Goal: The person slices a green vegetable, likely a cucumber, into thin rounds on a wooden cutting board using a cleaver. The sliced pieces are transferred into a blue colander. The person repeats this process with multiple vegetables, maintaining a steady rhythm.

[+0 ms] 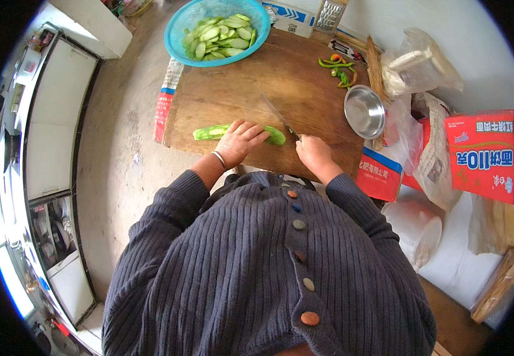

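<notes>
Under my left hand [241, 141] lies a long peeled green gourd [208, 133], pressed against the wooden board [239, 89]; the fingers cover its middle and both ends stick out. My right hand [314, 153] grips the handle of a kitchen knife [278, 112]. Its blade points away and to the left, just beyond the gourd's right end and apart from it. At the board's far left, a blue plastic colander [173, 46] holds many oval green slices [221, 35].
Green and reddish peppers [339, 71] lie at the board's far right, near a steel bowl [364, 112]. A metal grater [329, 17] leans at the back. Right of the board are plastic bags [417, 66] and a red carton [484, 155] bearing writing. White cabinets [56, 120] stand left across the floor.
</notes>
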The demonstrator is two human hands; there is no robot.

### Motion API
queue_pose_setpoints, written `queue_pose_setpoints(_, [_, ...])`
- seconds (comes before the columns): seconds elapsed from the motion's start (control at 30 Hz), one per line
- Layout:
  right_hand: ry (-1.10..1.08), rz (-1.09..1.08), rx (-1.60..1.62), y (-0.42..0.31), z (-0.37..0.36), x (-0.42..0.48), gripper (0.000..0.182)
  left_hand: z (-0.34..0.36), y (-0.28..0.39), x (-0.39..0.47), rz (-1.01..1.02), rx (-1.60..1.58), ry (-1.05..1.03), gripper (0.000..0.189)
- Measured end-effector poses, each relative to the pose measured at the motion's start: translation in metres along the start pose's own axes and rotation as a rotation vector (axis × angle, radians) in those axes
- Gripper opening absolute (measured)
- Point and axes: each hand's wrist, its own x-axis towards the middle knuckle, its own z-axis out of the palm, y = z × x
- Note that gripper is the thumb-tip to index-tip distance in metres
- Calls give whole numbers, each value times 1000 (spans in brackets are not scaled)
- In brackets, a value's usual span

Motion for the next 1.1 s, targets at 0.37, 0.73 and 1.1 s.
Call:
queue_pose_setpoints(0.37, [164, -82, 83, 6, 10, -19, 22, -6, 3, 5, -48, 109, -67, 57])
queue_pose_setpoints(0.73, [137, -76, 32, -16, -1, -29, 21, 4, -1, 1, 48, -77, 65, 48])
queue_pose_setpoints(1.1, [-3, -129, -94, -41, -20, -48, 14, 20, -2, -8, -28, -4, -5, 45])
